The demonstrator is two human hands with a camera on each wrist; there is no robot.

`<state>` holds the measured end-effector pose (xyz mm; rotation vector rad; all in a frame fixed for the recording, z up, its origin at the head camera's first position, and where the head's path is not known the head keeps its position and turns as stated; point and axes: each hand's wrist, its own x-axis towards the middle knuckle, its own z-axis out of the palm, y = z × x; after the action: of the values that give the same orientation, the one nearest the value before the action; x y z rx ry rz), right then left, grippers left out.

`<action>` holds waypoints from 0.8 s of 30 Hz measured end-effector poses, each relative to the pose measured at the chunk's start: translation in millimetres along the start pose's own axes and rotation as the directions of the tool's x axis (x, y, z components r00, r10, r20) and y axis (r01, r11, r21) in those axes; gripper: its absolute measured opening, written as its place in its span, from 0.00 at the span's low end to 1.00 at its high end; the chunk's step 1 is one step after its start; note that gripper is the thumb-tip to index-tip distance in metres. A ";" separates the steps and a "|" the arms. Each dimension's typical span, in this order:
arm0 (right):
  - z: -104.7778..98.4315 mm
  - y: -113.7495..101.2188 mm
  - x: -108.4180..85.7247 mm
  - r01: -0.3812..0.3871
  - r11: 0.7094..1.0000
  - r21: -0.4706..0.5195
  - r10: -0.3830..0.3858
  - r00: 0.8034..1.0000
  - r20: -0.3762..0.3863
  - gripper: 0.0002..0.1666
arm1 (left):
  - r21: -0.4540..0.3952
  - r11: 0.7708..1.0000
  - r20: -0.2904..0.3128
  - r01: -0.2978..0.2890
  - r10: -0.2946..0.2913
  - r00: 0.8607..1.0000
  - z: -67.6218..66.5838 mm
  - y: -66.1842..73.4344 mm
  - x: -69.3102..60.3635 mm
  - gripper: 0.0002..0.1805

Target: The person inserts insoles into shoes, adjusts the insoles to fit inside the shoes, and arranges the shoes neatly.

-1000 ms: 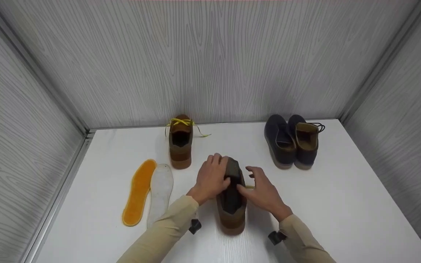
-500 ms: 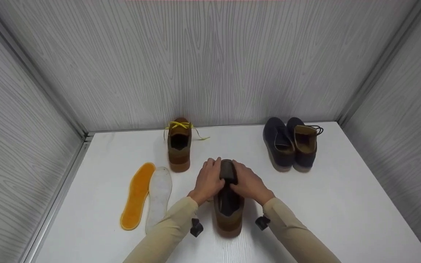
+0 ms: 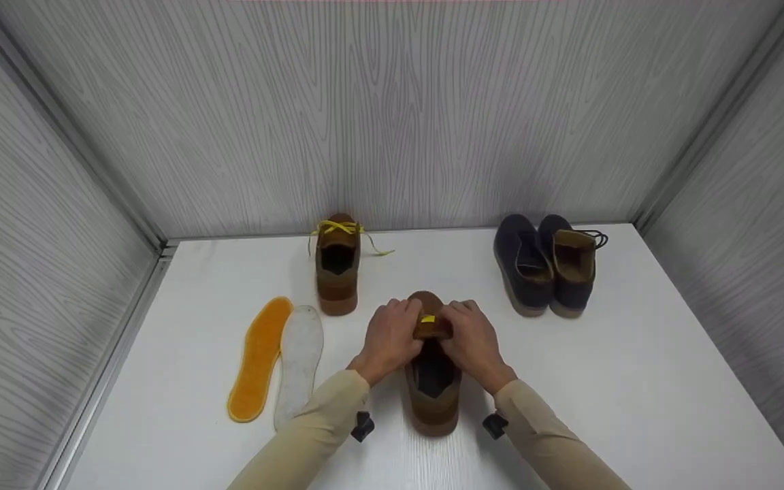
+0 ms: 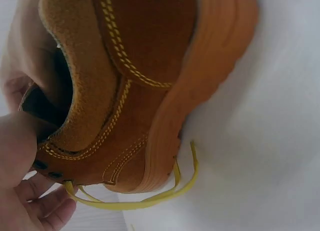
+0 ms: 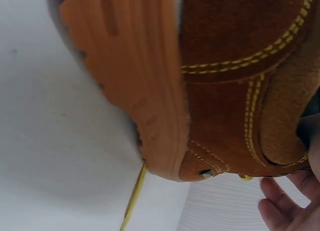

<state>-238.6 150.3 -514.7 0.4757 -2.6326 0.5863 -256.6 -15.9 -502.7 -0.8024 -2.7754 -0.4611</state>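
A brown leather work shoe point(image 3: 434, 412) with yellow stitching stands on the white table in front of me, toe pointing away. My left hand point(image 3: 390, 344) grips the left side of its lacing area, thumb inside the opening and fingers over the eyelets. On the opposite side my right hand point(image 3: 475, 344) pinches the matching edge. Between them shows the tongue point(image 3: 433, 331), with a bit of yellow lace above it. In the left wrist view, a yellow lace point(image 4: 142, 205) hangs from the eyelets to the table. The shoe's inside is dark.
A matching brown shoe point(image 3: 337, 286) with yellow laces stands behind, to the left. An orange insole point(image 3: 256, 361) and a whitish insole point(image 3: 300, 354) lie at the left. Two dark navy shoes point(image 3: 528, 282) stand at the back right, before the grey wood-grain wall point(image 3: 392, 116).
The right hand has come in from beside the shoe to grip its right edge. A dark flap covering the lacing area has turned, and the brown tongue, toe and yellow lace now show.
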 end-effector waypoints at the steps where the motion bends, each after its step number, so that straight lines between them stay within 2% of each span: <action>1: 0.2 0.1 -0.6 0.006 1.000 -0.008 -0.006 1.000 -0.009 0.15 | 0.032 0.999 0.017 -0.014 0.014 1.000 0.1 1.4 -0.8 0.17; 5: 1.8 -1.3 -3.9 0.011 0.999 -0.048 -0.011 1.000 -0.001 0.16 | 0.126 0.990 0.080 -0.060 0.050 0.996 2.1 7.2 -4.0 0.23; 8: 4.0 -3.2 -7.7 0.006 0.996 -0.088 -0.003 1.000 0.028 0.15 | 0.172 0.982 0.119 -0.074 0.054 0.991 5.6 9.2 -5.4 0.26; 11: 7.4 -4.1 -11.0 0.003 0.994 -0.112 0.002 0.999 0.043 0.13 | 0.185 0.981 0.134 -0.067 0.042 0.990 9.5 8.2 -6.0 0.25; 17: 13.4 -4.1 -13.4 -0.026 0.996 -0.080 0.029 0.999 0.039 0.13 | 0.139 0.988 0.086 -0.067 0.055 0.995 14.1 4.4 -8.7 0.13; 22: 16.3 -4.1 -14.0 -0.055 0.998 -0.016 0.056 0.994 0.097 0.18 | 0.132 0.987 0.026 -0.093 0.090 0.996 16.1 1.3 -10.5 0.12; 24: 16.0 -3.4 -13.8 -0.048 0.999 -0.002 0.048 0.993 0.103 0.17 | 0.138 0.985 0.014 -0.100 0.099 0.995 16.7 0.2 -10.9 0.12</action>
<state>-230.3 143.3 -533.1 0.4556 -2.7489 0.5920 -249.4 -15.1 -521.3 -0.9055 -2.7223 -0.2448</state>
